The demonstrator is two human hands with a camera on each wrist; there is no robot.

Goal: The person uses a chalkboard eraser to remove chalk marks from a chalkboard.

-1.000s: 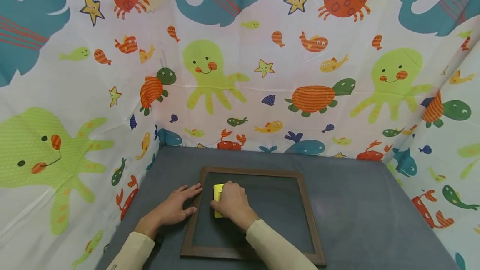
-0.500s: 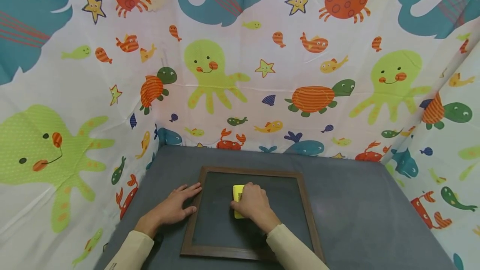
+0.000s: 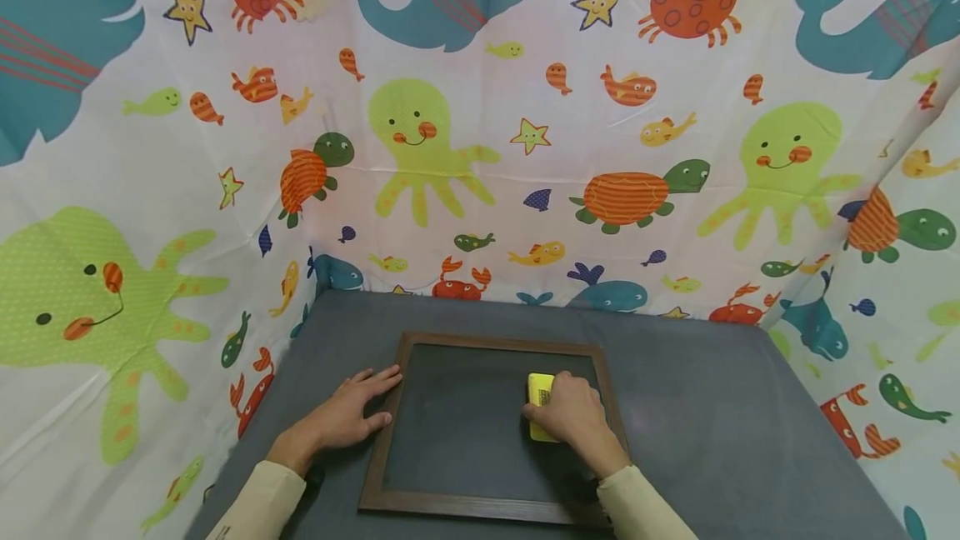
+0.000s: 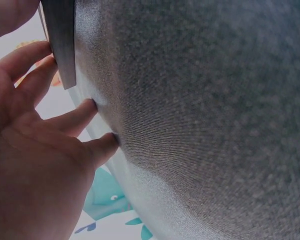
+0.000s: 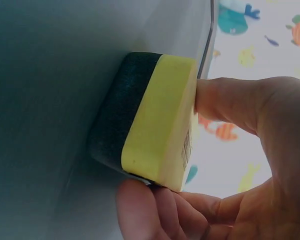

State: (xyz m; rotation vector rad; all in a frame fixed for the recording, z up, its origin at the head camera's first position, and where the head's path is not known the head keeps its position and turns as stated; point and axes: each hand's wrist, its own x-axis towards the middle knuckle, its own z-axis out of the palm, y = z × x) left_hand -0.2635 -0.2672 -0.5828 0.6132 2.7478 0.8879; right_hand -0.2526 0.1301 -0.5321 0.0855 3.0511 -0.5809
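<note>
A yellow board eraser (image 3: 538,390) with a dark felt underside lies felt-down on a chalkboard (image 3: 457,448) in a brown wooden frame, toward the board's right side. My right hand (image 3: 576,415) grips it from above. In the right wrist view the thumb presses one side of the eraser (image 5: 155,115) while the fingers curl against the opposite side. At the board's left edge my left hand (image 3: 341,413) rests with fingers spread. The left wrist view shows some fingertips at the wooden frame (image 4: 63,45) and others on the grey cloth.
A dark grey cloth (image 3: 712,423) covers the table under the board. White curtains (image 3: 480,273) printed with sea animals stand behind the table and along its left and right sides.
My right hand has slid the eraser rightward across the board, from near the left side to near the right side. The left hand has stayed at the frame's left edge.
</note>
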